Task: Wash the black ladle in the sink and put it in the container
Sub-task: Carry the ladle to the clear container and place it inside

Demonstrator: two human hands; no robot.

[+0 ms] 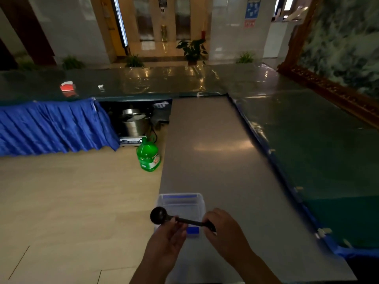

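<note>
Both hands grip the black ladle above the clear container: left hand pinching near the bowl, right hand closed on the handle; it lies level, bowl toward 9 o'clock, handle toward 3

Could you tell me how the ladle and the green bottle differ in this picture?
The ladle is black and slim, while the green bottle is bulky and see-through. The ladle is held level in both hands, left hand and right hand, over the clear container; the bottle stands upright on the floor.
</note>
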